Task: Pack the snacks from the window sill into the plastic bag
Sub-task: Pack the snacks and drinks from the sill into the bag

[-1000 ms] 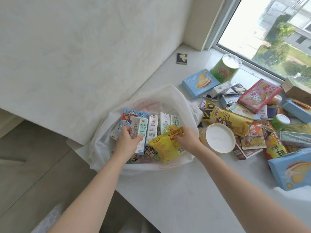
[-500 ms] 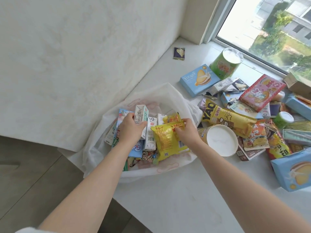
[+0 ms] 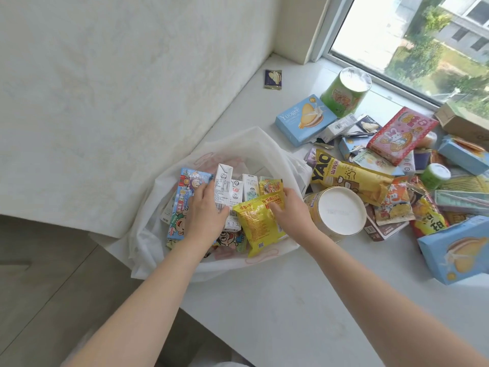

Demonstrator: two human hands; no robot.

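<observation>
A white plastic bag (image 3: 246, 147) lies open at the sill's left edge, with several cartons and packets inside. My left hand (image 3: 206, 210) is inside it, gripping a small white milk carton (image 3: 222, 186) that stands upright beside a blue cartoon box (image 3: 185, 197). My right hand (image 3: 289, 207) pinches the top edge of a yellow snack packet (image 3: 258, 226) lying over the bag's contents. More snacks lie to the right on the window sill (image 3: 264, 300).
Right of the bag stand a round tub with a white lid (image 3: 340, 210) and a yellow YAO bag (image 3: 352, 178). Beyond them are blue boxes (image 3: 304, 119), a green can (image 3: 345, 91), a pink packet (image 3: 399, 133), and a small dark sachet (image 3: 273, 78) near the wall.
My left hand has lifted the milk carton upright and shifted it slightly within the bag. The yellow packet under my right hand has settled lower onto the contents.
</observation>
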